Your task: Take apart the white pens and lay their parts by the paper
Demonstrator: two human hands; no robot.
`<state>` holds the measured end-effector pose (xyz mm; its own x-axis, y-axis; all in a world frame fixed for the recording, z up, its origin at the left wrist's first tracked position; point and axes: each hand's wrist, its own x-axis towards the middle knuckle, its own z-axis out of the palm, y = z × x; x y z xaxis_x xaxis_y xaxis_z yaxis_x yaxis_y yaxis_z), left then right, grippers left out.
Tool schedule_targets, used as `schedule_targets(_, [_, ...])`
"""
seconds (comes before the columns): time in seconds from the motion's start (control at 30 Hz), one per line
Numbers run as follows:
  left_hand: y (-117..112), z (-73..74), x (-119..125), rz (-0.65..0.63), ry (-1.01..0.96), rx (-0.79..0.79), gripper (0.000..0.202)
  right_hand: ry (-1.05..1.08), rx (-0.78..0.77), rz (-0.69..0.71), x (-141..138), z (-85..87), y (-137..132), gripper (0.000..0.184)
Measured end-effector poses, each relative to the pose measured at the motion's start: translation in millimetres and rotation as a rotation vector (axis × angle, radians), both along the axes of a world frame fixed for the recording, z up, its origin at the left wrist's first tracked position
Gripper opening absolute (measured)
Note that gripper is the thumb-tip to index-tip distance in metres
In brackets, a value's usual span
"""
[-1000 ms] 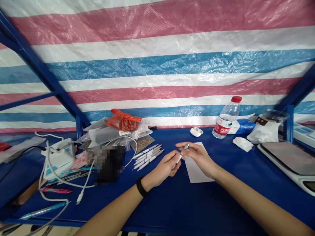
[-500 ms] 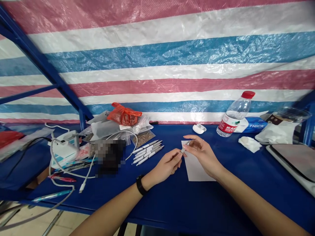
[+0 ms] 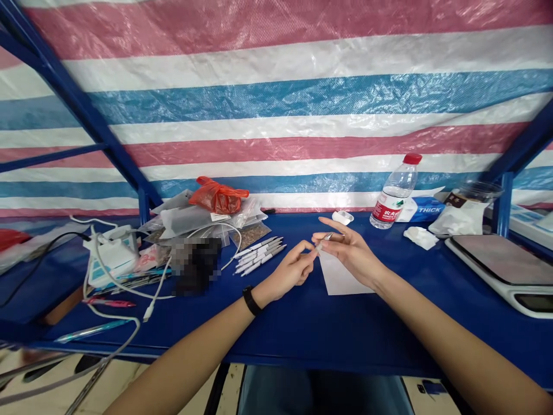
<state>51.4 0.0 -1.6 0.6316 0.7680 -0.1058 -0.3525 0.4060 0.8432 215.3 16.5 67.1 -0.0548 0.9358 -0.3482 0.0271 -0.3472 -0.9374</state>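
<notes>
Pen [image 3: 329, 237] sits between the two hands I watch from my remote seat, near the far edge of a white sheet [image 3: 345, 278]. I see the right hand [image 3: 353, 253] pinching it between thumb and fingers, one finger raised clear. The left hand [image 3: 292, 272] has its fingertips at the pen's other end, but I cannot tell whether they clamp it or only touch. To that hand's left, white pens [image 3: 260, 257] lie side by side on the blue desk [image 3: 276, 343]. Farther right I make out a red-capped bottle [image 3: 391, 202], a crumpled tissue [image 3: 420, 237] and a scale [image 3: 501, 259].
</notes>
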Motion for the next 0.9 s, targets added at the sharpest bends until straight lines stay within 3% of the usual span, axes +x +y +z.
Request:
schedule_targets(0.17, [-1, -3.7, 2, 0.07, 0.044, 0.115, 0.05, -0.153, 0.084, -0.029, -1, -2.7, -3, 0.045])
schedule_targets(0.33, [-1, -3.9, 1, 0.052, 0.02, 0.056, 0.052, -0.047, 0.067, -0.042, -2, 3.5, -1, 0.053])
schedule_targets(0.47, [1, -2.7, 0, 0.014, -0.004, -0.01, 0.043, -0.004, 0.089, -0.055, 2, 10.1, 1, 0.047])
schedule_targets(0.7, [2, -2.1, -1, 0.008, -0.005, 0.02, 0.038, 0.001, 0.204, -0.158, 13, 14.0, 8, 0.036])
schedule_targets(0.9, [2, -3.9, -1, 0.0, 0.014, 0.023, 0.04, 0.03, 0.23, -0.307, 20, 26.7, 14, 0.042])
